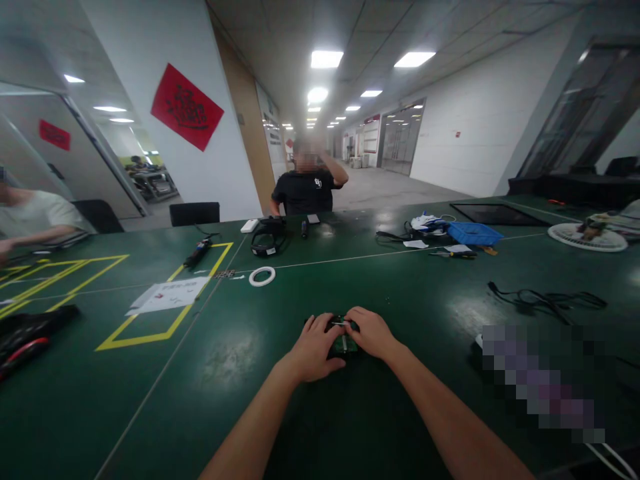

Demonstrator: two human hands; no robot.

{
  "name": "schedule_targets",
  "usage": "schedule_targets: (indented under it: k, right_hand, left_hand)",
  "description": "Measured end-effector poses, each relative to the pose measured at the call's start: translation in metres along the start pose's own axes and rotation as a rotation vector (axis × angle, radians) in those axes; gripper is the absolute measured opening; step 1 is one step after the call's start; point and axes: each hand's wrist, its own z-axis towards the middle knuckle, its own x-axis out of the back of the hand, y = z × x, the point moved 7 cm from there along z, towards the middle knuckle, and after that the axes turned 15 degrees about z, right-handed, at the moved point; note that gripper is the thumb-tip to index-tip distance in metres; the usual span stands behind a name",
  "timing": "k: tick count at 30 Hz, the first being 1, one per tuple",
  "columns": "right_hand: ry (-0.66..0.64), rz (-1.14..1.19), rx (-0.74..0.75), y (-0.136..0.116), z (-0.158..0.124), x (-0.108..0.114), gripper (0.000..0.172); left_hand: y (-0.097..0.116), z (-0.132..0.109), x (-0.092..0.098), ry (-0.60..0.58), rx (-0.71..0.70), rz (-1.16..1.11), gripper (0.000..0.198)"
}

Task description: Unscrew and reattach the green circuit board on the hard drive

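Close in front of me on the green table lies a small dark device with a green circuit board. My left hand curls round its left side, thumb along the near edge and fingers over the far part. From the right, my right hand reaches to its top with bent, closed fingers. A thin pale strip shows between the two hands, with something dark at the right fingers. What exactly those fingers pinch is too small to make out. Both hands hide much of the device.
A white tape ring and a paper sheet lie to the left. A blue basket, a screwdriver and a black cable are to the right. One person sits opposite, another at the far left.
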Motion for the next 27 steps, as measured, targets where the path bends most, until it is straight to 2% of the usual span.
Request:
schedule_targets:
  k: [6,11,20,27]
  right_hand:
    - [0.021,-0.021,0.031,-0.005,-0.017,-0.002,0.020]
    - [0.053,-0.033,0.040,-0.005,-0.020,-0.003,0.018]
    - [0.066,-0.064,0.019,-0.005,-0.020,-0.001,0.017]
    - [0.082,-0.060,0.001,-0.002,-0.015,-0.005,0.015]
  left_hand:
    - [0.030,-0.022,-0.008,0.154,0.138,0.096,0.062]
    - [0.043,-0.036,-0.008,0.286,0.206,0.180,0.060]
    - [0.063,-0.038,-0.006,0.258,0.121,0.120,0.048]
    - [0.062,-0.034,-0.003,0.285,0.178,0.106,0.035]
